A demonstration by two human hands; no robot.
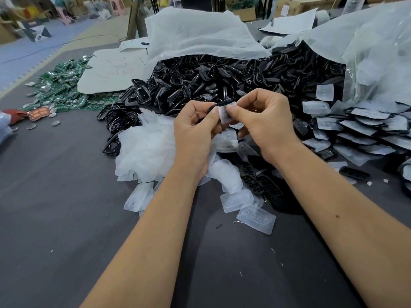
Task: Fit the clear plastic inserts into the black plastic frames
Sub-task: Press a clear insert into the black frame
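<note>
From the head camera, both hands met above the grey table (66,218), just in front of the big heap of black frames (222,78) that spilled from a white plastic bag (200,34). The left hand (195,130) curled its fingers and thumb around one black frame (216,106), of which only a curved edge showed above the thumb. The right hand (264,121) pinched a clear insert (225,113) between thumb and forefinger, pressed against that frame; whether it was seated could not be told.

Directly below the heap, under and left of the hands, lay a loose mound of clear inserts (146,147), with a few singles nearer the person, one showing four round holes (255,218). Right of the heap, rows of finished pieces (364,127), black rims around clear centres, overlapped one another beneath a second clear bag (378,52). Left of the heap sat a white card with red scrawl (111,70), and beyond it a scatter of green circuit boards (60,90).
</note>
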